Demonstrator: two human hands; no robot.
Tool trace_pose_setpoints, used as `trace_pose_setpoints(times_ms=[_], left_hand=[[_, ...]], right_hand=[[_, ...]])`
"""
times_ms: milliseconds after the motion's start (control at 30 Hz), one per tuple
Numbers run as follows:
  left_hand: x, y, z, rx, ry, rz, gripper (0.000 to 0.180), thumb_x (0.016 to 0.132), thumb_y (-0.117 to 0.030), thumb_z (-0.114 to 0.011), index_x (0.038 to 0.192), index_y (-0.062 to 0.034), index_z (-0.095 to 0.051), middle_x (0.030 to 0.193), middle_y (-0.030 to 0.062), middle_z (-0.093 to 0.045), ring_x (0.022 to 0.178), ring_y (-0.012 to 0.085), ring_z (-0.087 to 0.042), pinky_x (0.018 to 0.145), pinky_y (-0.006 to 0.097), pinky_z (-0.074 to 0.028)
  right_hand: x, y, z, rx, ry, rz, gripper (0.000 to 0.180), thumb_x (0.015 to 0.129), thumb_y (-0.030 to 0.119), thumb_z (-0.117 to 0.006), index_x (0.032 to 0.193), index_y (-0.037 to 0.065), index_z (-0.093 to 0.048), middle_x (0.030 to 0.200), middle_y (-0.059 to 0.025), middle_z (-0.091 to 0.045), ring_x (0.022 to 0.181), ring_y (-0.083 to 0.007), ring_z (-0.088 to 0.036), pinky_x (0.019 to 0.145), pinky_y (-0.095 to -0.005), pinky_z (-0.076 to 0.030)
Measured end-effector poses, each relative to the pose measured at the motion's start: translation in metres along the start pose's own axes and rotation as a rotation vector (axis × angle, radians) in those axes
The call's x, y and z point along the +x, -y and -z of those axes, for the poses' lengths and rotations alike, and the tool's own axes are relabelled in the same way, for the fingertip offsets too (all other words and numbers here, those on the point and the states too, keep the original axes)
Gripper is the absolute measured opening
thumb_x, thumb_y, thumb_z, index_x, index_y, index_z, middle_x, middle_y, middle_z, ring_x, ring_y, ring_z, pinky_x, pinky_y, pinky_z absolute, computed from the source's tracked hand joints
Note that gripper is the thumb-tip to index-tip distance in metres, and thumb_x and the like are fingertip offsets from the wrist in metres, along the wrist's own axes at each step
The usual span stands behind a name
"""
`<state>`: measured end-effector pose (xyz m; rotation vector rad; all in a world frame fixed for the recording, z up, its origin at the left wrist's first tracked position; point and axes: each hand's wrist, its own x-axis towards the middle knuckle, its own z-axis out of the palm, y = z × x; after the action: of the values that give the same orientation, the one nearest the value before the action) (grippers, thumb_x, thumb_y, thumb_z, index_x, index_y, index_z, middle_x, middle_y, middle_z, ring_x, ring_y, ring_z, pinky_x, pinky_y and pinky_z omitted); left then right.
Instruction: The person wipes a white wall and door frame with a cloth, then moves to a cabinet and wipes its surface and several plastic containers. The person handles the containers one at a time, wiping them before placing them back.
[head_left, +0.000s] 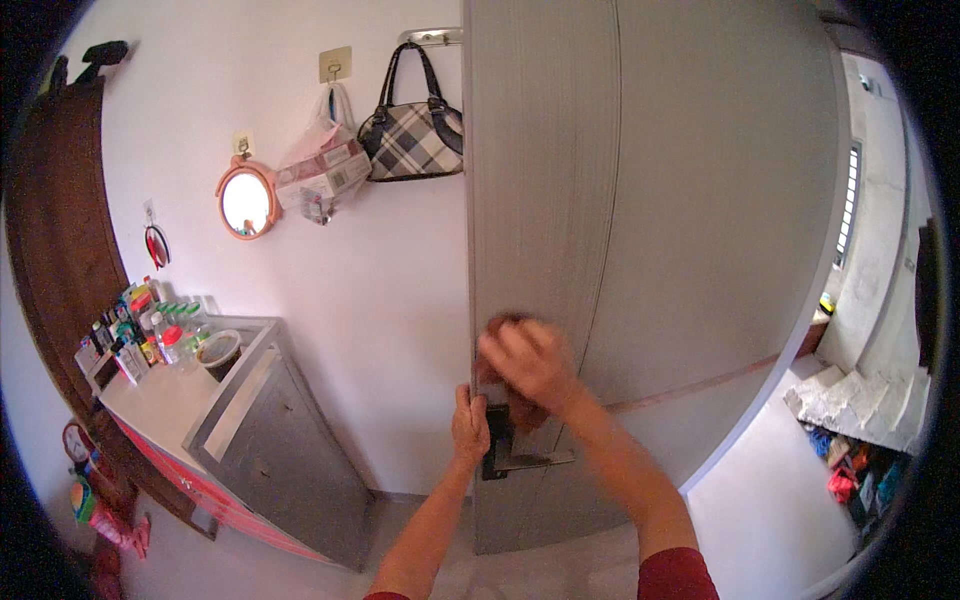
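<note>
A tall grey door (700, 200) stands open in front of me, its edge turned toward me. My left hand (469, 425) grips that edge beside the black lock plate (495, 445). My right hand (530, 362) presses a dark brown cloth (524, 413) flat against the door face, just above the silver lever handle (540, 460). The cloth shows above and below my fingers; most of it is hidden under the hand.
A grey cabinet (275, 440) with a white top stands at the left, holding several bottles (150, 335) and a bowl (218, 352). On the white wall hang a round mirror (247, 202), a plastic bag (325, 165) and a plaid handbag (412, 138). Steps (850, 395) and shoes (850, 470) lie outside at the right.
</note>
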<state>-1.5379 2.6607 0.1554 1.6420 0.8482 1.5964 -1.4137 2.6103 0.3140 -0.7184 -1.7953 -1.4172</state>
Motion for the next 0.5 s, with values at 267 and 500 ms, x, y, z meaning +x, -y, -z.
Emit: trace_pose_setpoints(times_ms=[267,500], left_hand=[[0.034,0.017,-0.008,0.101,-0.031,-0.097,0.038,0.095,-0.033,-0.036,0.110,0.0025,-0.041,0.089,0.0203,-0.050,0.081,0.0313,-0.049,0.075,0.036,-0.040],[0.062,0.050,-0.014,0.126,0.017,-0.128,0.036,0.095,-0.031,-0.036,0.107,0.0020,-0.041,0.083,0.0160,-0.045,0.076,0.0283,-0.044,0.077,0.035,-0.039]], right_hand=[[0.118,-0.117,-0.030,-0.140,-0.265,-0.322,0.045,0.076,0.014,-0.054,0.121,0.016,-0.054,0.121,-0.0065,-0.049,0.111,-0.0274,-0.043,0.090,-0.0421,-0.035],[0.072,-0.052,-0.075,0.025,0.059,0.246,0.038,0.078,0.022,-0.056,0.116,0.022,-0.054,0.124,-0.0013,-0.046,0.117,-0.0199,-0.040,0.090,-0.0374,-0.030]])
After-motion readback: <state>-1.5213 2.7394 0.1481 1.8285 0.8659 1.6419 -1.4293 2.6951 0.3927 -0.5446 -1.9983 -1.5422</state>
